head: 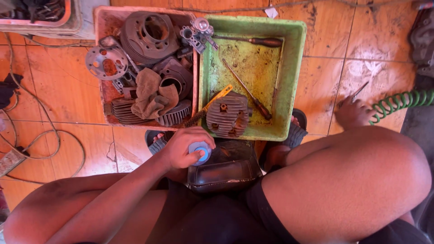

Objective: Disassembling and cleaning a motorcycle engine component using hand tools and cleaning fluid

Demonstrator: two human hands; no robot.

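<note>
Floor: orange tiles, grimy, with grey cables looping at the left.
Left hand: left hand has its fingers curled together round a small blue-and-white round cap, thumb laid on top, just above a dark leather seat between the knees.
Right hand: right hand rests on the tiles beyond the knee, fingertips closed on a thin dark rod; a green coiled hose lies just beside it.
Green tray: green tray, square and stained, holds a finned cylinder head, two screwdrivers and a yellow tool.
Pink tray: pink tray, left of the green one and touching it, crammed with grey engine parts and a brown rag.
</note>
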